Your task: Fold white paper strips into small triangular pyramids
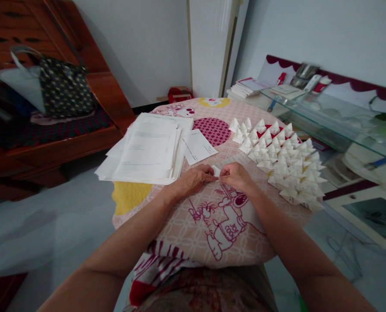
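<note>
Between my two hands is a small folded piece of white paper (216,170), close above the cloth-covered table. My left hand (197,177) pinches its left side, with the fingers closed. On its right side my right hand (235,175) has thumb and fingertips pressed together on the paper. Just beyond my hands lies a loose printed sheet (198,146). A stack of white paper (149,147) rests at the left of the table. Rows of pointed folded paper pieces (282,156) stand on the right side.
A patterned pink tablecloth (245,242) covers the round table. To the right is a glass shelf (336,119) with metal tins (305,76) behind it. A wooden bench (105,95) at the left holds a dark dotted bag (66,86). Behind the table stands a white cabinet (209,47).
</note>
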A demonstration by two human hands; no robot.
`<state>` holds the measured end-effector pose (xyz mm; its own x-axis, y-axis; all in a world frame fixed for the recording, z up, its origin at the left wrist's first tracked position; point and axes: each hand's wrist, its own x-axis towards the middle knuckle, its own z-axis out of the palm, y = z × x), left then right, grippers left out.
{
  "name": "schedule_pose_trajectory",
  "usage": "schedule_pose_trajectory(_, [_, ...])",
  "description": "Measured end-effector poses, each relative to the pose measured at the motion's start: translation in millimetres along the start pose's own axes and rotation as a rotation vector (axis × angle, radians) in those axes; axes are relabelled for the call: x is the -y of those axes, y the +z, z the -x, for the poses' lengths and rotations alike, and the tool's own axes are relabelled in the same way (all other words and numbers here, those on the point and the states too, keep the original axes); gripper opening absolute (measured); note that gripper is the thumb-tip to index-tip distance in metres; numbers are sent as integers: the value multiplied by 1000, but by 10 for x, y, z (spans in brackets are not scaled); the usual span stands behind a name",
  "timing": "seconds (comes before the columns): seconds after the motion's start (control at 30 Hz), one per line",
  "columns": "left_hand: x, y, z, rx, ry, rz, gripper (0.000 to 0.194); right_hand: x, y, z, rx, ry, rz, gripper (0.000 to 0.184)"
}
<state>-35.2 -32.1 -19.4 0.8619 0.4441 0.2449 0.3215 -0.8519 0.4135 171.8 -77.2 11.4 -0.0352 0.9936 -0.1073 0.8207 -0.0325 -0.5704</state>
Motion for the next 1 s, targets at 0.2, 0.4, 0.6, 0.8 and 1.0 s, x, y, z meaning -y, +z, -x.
schedule_pose_trajectory(0.2, [-22, -10, 7, -5, -17, 10, 40, 24, -31, -9, 13, 32, 55, 8])
schedule_pose_trajectory(0.4, [-3, 12, 14, -29, -3, 20, 40, -186, -197, 40, 11, 113, 39, 9])
schedule_pose_trajectory(0.6, [20, 28, 12, -55, 37, -18, 39, -256, -208, 48, -13, 109, -168, 7])
schedule_pose_trajectory(0.8, [-18, -11, 17, -44, 51, -65, 40, -19, -58, 15, -73, -100, -75, 9])
schedule_pose_trajectory(1.0, [-66, -45, 12, 9, 31, -92, 37, -17, -48, 39, -82, -126, 153, 14])
